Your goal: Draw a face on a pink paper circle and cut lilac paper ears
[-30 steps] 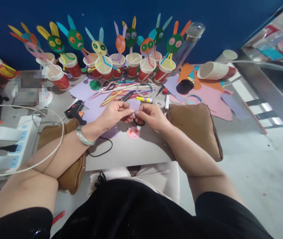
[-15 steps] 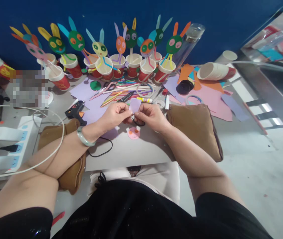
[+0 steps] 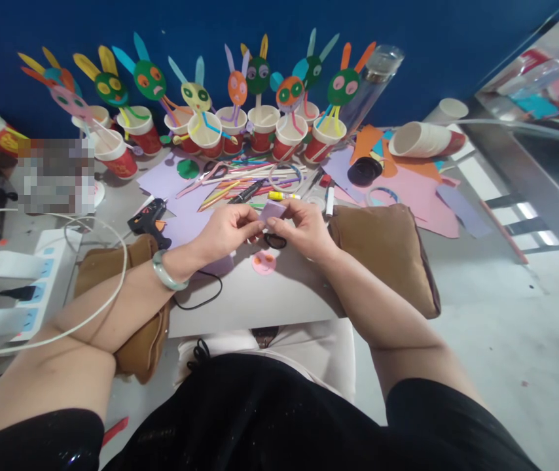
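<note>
A small piece of purple paper [image 3: 271,211] is held up between my two hands over the table. My left hand [image 3: 234,229] pinches its lower left side between thumb and fingers. On the other side my right hand [image 3: 306,227] grips it, thumb in front. Just below the hands, black scissor handles [image 3: 275,241] show in part; whether a finger touches them I cannot tell. Nearer me lies a pink paper disc [image 3: 264,261] with orange eyes and a drawn mouth.
Behind stand several red paper cups [image 3: 326,140] carrying paper rabbit heads on sticks. A black glue gun [image 3: 148,221] lies left of my hands, a brown cushion [image 3: 382,258] right. Sticks and markers [image 3: 250,190] spread beyond. A power strip [image 3: 38,281] sits far left.
The purple paper has turned and tilted, from upright to slanted, and now shows a narrower face. More of the black handles shows below my hands. The pink disc stays in place.
</note>
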Available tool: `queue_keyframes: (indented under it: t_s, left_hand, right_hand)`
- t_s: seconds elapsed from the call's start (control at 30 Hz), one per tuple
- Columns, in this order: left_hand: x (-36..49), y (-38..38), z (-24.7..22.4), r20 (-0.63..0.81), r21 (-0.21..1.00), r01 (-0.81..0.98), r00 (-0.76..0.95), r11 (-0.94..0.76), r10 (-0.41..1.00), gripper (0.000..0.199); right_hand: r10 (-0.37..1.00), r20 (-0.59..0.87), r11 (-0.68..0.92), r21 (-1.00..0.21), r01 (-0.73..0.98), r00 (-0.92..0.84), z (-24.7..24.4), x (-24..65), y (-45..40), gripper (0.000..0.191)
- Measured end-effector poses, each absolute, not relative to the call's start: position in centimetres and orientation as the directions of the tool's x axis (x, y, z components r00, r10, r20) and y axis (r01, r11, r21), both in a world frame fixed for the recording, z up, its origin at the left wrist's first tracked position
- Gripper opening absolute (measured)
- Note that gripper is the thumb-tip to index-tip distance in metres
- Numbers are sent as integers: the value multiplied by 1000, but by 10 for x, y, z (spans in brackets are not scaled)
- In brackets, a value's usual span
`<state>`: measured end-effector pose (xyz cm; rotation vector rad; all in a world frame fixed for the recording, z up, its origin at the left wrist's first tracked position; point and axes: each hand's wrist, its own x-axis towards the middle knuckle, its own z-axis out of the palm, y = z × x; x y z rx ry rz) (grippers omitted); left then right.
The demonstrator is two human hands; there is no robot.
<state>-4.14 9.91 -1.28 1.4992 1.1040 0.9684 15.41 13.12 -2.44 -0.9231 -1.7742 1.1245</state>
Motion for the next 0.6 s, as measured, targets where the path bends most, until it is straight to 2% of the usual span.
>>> queue_keyframes:
  t_s: [0.17,0.33,0.47,0.6]
  left_hand:
    - [-42,98,-13,63,969,213,277,-125,959,40]
    - [-42,98,-10,6,970,232,263,-70,965,34]
    - [-42,99,-9,-15,990,139,218,-16,976,26]
    - [-40,99,-8,-98,995,45,258,89,961,12]
  right_hand:
    - [902,264,313,-945,95,-342,-29,154,133,41]
    - [886,308,376,-915,147,-348,-28,155,132,34]
    - [867,359,445,-871,211,-347,-26,156,130,29]
    - [847,393,499,-820,280,-357,-26,154,126,27]
